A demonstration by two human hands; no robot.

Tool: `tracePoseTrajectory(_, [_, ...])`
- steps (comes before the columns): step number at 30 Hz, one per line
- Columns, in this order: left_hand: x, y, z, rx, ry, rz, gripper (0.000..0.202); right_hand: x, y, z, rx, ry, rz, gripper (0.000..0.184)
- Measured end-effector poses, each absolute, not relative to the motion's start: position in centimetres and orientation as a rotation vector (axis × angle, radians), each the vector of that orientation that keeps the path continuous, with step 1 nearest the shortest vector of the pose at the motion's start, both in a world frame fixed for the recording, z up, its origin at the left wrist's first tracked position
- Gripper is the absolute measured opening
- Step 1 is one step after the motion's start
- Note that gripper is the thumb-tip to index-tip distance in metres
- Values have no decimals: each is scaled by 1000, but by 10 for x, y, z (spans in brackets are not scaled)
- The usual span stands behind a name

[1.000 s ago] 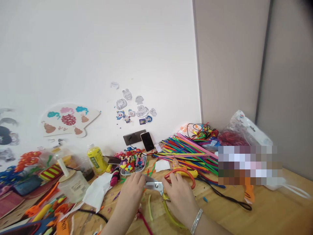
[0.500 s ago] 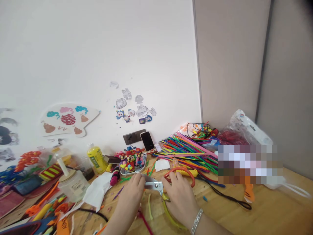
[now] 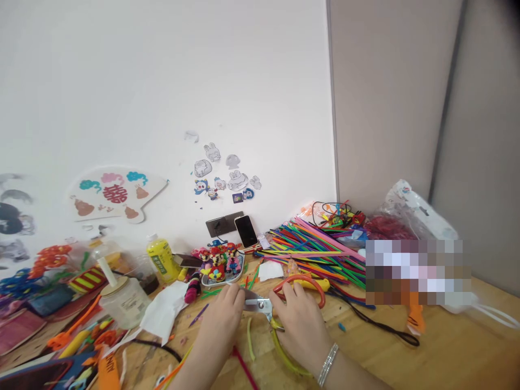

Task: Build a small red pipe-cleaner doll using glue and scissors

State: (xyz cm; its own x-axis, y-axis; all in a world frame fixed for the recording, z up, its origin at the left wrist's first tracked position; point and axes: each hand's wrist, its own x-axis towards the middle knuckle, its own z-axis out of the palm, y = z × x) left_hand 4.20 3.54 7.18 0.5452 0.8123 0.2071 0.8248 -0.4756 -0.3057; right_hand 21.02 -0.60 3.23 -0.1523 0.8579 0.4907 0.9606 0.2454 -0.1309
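one pair of scissors (image 3: 260,306) lies on the table (image 3: 447,346). right hand (image 3: 303,325): closed on its two handles. left hand (image 3: 221,322): pinched on the blade tip. behind the scissors: one phone (image 3: 245,231), one yellow bottle (image 3: 160,260).

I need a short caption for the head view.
On a wooden table, the right hand holds scissors and the left hand touches them.

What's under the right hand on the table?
Scissors: silver blades stick out toward the left hand, a red handle loop shows on the far side, and a yellow loop near the wrist. The right hand covers where the loops meet, so the grip is hidden.
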Motion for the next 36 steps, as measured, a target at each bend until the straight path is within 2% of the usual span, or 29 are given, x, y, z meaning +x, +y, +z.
tracePoseTrajectory(10, [45, 34, 73, -2393, -1349, -69, 23, 210, -6, 34, -1642, -2041, -297, 37])
tracePoseTrajectory(21, [44, 34, 74, -2417, -1410, -166, 30, 211, -7, 35, -1645, -2013, -297, 43])
tracePoseTrajectory(30, [44, 35, 73, -2343, -1321, -140, 20, 210, -4, 29, -1617, -2009, -350, 52])
tracePoseTrajectory(36, [49, 34, 75, -2283, -1265, -68, 20, 209, -2, 33, -1609, -2064, -338, 42])
